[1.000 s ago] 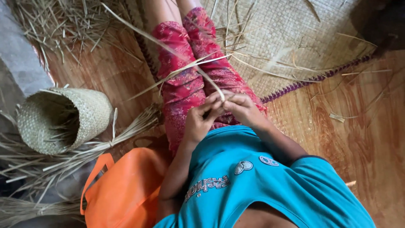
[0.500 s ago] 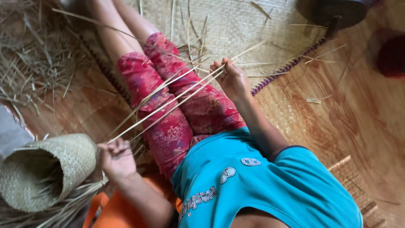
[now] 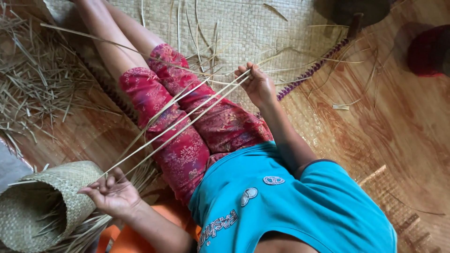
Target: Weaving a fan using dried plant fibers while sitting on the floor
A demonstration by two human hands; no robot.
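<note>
I sit on the floor in a blue shirt and red flowered trousers, legs stretched out ahead. Two long pale straw strips [image 3: 187, 119] run taut across my lap from hand to hand. My right hand [image 3: 258, 85] pinches their far ends above my right knee, over the woven mat [image 3: 243, 28]. My left hand [image 3: 111, 192] grips the other ends low at my left side, right next to a woven basket [image 3: 44, 206] lying on its side.
Loose straw [image 3: 37, 79] lies heaped on the wooden floor at left, with more strips strewn over the mat. An orange object [image 3: 133, 232] lies under my left arm. A dark object [image 3: 351, 9] and a red object [image 3: 429, 51] sit at the top right.
My hands, together on my lap a second ago, have drawn apart. The left went down beside the basket, the right out over the mat, stretching the strips between them.
</note>
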